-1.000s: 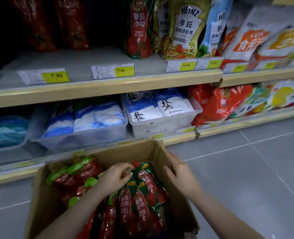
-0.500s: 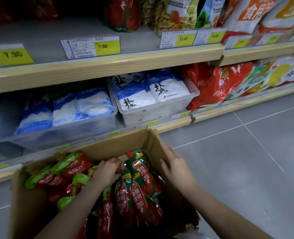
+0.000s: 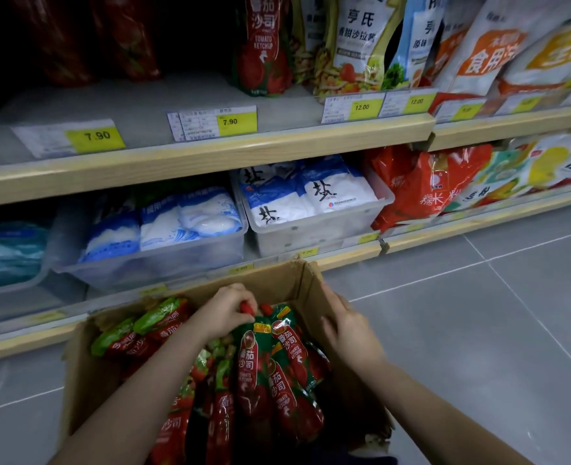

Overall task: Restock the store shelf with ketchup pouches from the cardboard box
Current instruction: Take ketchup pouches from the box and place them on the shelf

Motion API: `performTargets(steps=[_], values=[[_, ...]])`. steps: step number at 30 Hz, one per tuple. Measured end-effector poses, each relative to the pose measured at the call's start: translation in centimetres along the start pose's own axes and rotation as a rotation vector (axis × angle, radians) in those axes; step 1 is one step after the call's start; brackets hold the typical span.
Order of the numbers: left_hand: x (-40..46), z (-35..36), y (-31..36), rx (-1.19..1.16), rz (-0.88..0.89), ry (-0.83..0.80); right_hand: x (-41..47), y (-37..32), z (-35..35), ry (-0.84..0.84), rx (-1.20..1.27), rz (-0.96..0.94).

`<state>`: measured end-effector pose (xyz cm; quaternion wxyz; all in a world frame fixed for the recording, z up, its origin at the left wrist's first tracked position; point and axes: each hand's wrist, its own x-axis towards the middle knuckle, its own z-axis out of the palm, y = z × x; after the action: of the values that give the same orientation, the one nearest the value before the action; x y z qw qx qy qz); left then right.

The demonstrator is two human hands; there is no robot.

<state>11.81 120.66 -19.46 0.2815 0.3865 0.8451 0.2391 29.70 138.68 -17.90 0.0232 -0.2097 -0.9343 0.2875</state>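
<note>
An open cardboard box sits on the floor in front of the shelves, filled with several red and green ketchup pouches. My left hand is inside the box, fingers closed around the red caps at the top of the upright pouches. My right hand rests flat against the box's right wall with fingers apart. On the upper shelf stands one ketchup pouch, with bare grey shelf to its left above the 7.90 price tags.
Heinz salad dressing pouches stand right of the shelved ketchup. Below, clear bins of salt bags and red rice flour bags fill the lower shelf. Grey tiled floor stretches to the right of the box.
My left hand has closed on the caps of the upright pouches in the box. The view has tilted up and shows more of the upper shelf. My right hand stays on the box wall.
</note>
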Motion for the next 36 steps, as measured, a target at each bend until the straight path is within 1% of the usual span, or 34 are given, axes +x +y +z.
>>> performTargets(steps=[3,6,11,15,19,21,23,24,25,27,28,29,33,36], values=[[-0.8,-2.4,2.4,0.031,0.046,0.037,-0.2,-0.4,-0.4,-0.034,0.051,0.011],[-1.7,-4.5,4.0,0.053,0.075,0.089,-0.4,-0.8,-1.6,-0.055,0.068,-0.018],[-2.3,-7.6,7.7,0.058,0.145,0.204,1.2,-4.3,-4.8,-0.072,0.171,-0.171],[-2.4,-10.9,11.2,0.050,0.242,0.287,3.3,-8.3,-7.8,-0.009,0.246,-0.259],[-2.8,-12.8,13.8,-0.053,0.276,0.387,4.6,-10.5,-10.5,0.032,0.366,-0.252],[-3.3,-12.8,14.3,-0.208,0.251,0.487,4.9,-10.9,-11.6,0.037,0.436,-0.247],[-3.8,-12.1,14.1,-0.397,0.170,0.560,5.3,-11.1,-12.9,0.053,0.471,-0.259],[-3.9,-11.6,13.7,-0.482,0.122,0.543,5.5,-11.3,-13.7,0.055,0.488,-0.266],[-3.9,-11.0,13.4,-0.549,0.076,0.486,5.7,-11.4,-14.5,0.051,0.521,-0.269],[-3.7,-9.6,13.1,-0.605,0.011,0.334,5.9,-11.8,-15.7,0.043,0.580,-0.267],[-3.7,-9.0,13.3,-0.608,-0.008,0.287,6.0,-11.9,-16.2,0.039,0.611,-0.263],[-3.6,-8.5,13.4,-0.601,-0.021,0.276,5.9,-12.1,-16.6,0.026,0.652,-0.261],[-3.5,-7.8,14.0,-0.583,-0.010,0.349,5.9,-12.6,-17.4,-0.030,0.702,-0.288],[-3.7,-7.4,14.2,-0.542,-0.023,0.329,6.3,-13.1,-17.4,-0.052,0.686,-0.293]])
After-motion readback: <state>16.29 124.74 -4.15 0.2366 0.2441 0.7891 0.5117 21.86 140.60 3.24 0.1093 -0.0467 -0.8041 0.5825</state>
